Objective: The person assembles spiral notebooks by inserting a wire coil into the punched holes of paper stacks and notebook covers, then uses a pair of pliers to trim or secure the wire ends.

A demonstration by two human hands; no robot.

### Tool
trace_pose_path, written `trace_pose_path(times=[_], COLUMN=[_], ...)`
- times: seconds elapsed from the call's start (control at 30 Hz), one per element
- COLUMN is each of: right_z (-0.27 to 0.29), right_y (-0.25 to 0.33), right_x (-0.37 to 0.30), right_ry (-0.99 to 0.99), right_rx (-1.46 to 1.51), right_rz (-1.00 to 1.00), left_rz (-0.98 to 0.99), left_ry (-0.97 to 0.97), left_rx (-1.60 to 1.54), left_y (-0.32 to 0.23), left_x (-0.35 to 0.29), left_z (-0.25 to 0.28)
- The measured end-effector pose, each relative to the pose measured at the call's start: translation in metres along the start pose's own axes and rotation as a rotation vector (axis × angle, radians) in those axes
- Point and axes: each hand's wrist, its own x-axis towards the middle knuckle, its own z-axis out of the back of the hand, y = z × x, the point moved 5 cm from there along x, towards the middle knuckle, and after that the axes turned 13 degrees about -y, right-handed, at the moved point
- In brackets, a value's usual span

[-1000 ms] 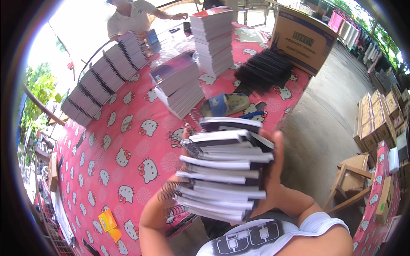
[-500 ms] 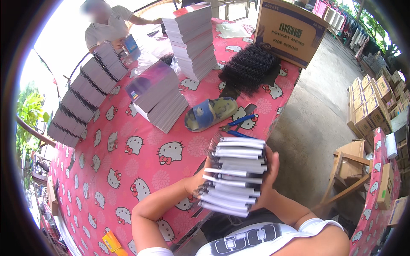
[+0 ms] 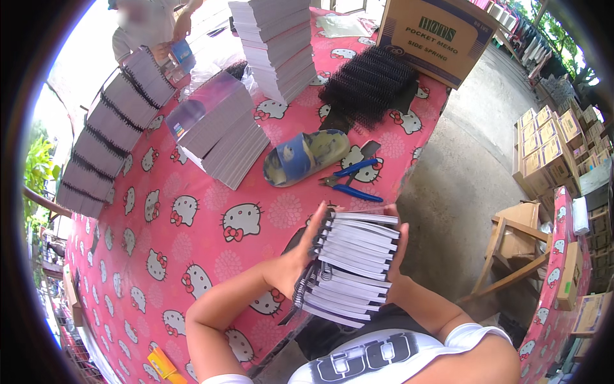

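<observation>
A thick stack of spiral-bound notebooks is held between my two hands near the table's front edge, white page edges facing up toward me. My left hand is closed along the black coil side. On the opposite side, my right hand presses against the page edges, its fingers partly hidden by the stack. Just beyond the stack lie blue-handled cutting pliers. A blue and cream slide slipper rests left of them on the pink cat-patterned tablecloth.
Farther back stand a short pile of booklets, a tall paper stack, black spiral coils and a cardboard box. Bound notebook stacks line the left edge. Across the table a co-worker holds a blue booklet.
The notebooks between my hands have come closer together and their edges line up better. The co-worker's outstretched arm has drawn back toward the blue booklet. My view has shifted slightly.
</observation>
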Motion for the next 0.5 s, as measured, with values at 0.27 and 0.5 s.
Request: trace_pose_path(times=[0.27, 0.5], right_z=[0.007, -0.002], right_y=[0.0, 0.01], right_x=[0.009, -0.01], right_ry=[0.165, 0.082], right_rx=[0.023, 0.034], right_rz=[0.041, 0.015], left_rz=[0.053, 0.023], left_ry=[-0.017, 0.049], left_rx=[-0.084, 0.037], left_y=[-0.002, 0.027], left_x=[0.008, -0.007], left_z=[-0.005, 0.008])
